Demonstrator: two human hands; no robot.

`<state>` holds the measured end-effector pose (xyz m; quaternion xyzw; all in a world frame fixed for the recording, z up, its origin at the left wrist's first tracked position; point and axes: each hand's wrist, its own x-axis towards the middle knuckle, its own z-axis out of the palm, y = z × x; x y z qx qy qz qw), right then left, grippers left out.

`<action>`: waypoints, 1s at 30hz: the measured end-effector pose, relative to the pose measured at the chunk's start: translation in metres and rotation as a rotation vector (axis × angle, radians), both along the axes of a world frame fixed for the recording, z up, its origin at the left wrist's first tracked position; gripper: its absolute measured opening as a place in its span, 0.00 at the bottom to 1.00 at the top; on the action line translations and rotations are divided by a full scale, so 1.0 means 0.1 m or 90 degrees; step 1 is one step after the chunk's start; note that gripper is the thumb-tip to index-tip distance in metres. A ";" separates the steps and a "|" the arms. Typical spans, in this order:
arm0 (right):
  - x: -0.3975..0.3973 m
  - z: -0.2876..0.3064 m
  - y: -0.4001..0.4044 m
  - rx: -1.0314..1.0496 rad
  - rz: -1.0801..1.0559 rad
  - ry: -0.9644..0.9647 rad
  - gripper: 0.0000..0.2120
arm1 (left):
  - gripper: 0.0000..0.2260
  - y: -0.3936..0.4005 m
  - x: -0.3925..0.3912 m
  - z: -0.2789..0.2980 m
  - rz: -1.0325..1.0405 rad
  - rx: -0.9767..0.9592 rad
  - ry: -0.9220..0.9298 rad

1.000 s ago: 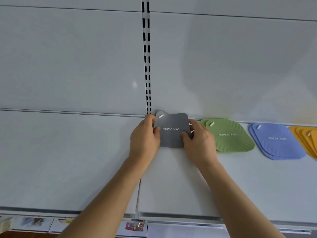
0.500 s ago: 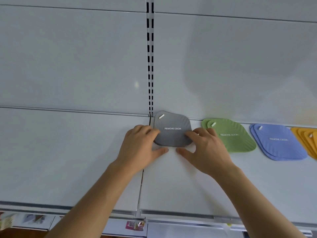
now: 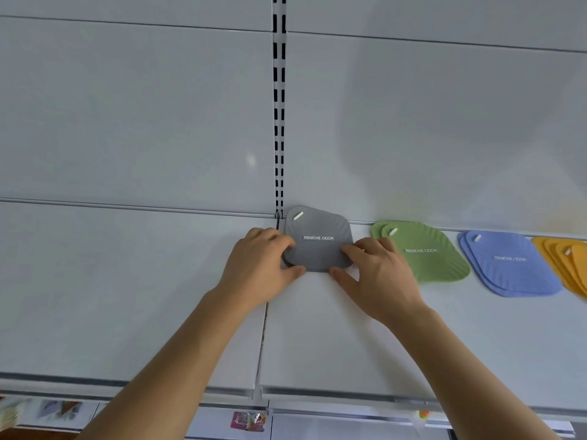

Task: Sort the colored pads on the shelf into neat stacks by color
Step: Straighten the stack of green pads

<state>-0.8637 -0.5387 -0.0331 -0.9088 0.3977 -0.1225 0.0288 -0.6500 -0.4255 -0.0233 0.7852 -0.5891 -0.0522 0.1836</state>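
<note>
Head view: my left hand and right hand bracket the grey pad stack at the far edge of the shelf, fingers curled against its near corners, thumbs along the near edge. Squeezing unevenly could skew the lower pads peeking out at left. My right knuckles sit just beside the green stack, so a careless withdrawal might nudge it. The blue stack and orange stack look fanned already.
</note>
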 end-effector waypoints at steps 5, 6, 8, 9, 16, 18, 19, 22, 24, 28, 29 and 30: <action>0.01 -0.01 0.03 -0.018 -0.007 0.010 0.26 | 0.23 0.00 -0.03 -0.02 0.010 -0.002 -0.004; 0.01 0.00 0.04 -0.020 -0.009 0.014 0.26 | 0.22 0.01 -0.04 -0.03 0.014 -0.008 -0.003; -0.01 0.02 0.07 -0.030 -0.014 0.010 0.27 | 0.22 0.03 -0.07 -0.05 0.017 -0.022 -0.003; -0.03 0.04 0.09 -0.038 -0.018 -0.003 0.27 | 0.22 0.04 -0.08 -0.05 0.016 -0.031 -0.010; -0.51 0.09 0.14 -0.131 -0.136 -0.058 0.20 | 0.16 -0.07 -0.46 -0.01 -0.044 -0.213 -0.089; -0.72 0.07 0.08 -0.139 -0.205 -0.059 0.21 | 0.14 -0.15 -0.69 0.02 -0.073 -0.234 -0.072; -0.82 0.07 0.04 -0.138 -0.234 -0.048 0.21 | 0.14 -0.20 -0.81 0.02 -0.091 -0.228 -0.061; -1.03 0.10 -0.16 -0.098 -0.290 0.016 0.20 | 0.15 -0.34 -1.15 -0.04 -0.146 -0.186 -0.040; -1.07 0.14 -0.31 -0.028 -0.311 0.031 0.23 | 0.18 -0.41 -1.36 -0.08 -0.173 -0.150 -0.043; -1.05 0.21 -0.45 0.039 -0.285 0.050 0.20 | 0.22 -0.52 -1.76 -0.12 -0.135 -0.080 -0.084; -1.05 0.21 -0.45 0.018 -0.265 0.036 0.18 | 0.22 -0.56 -1.82 -0.12 -0.098 -0.085 -0.083; -1.07 0.21 -0.44 -0.014 -0.244 0.014 0.15 | 0.21 -0.60 -1.87 -0.12 -0.059 -0.097 -0.074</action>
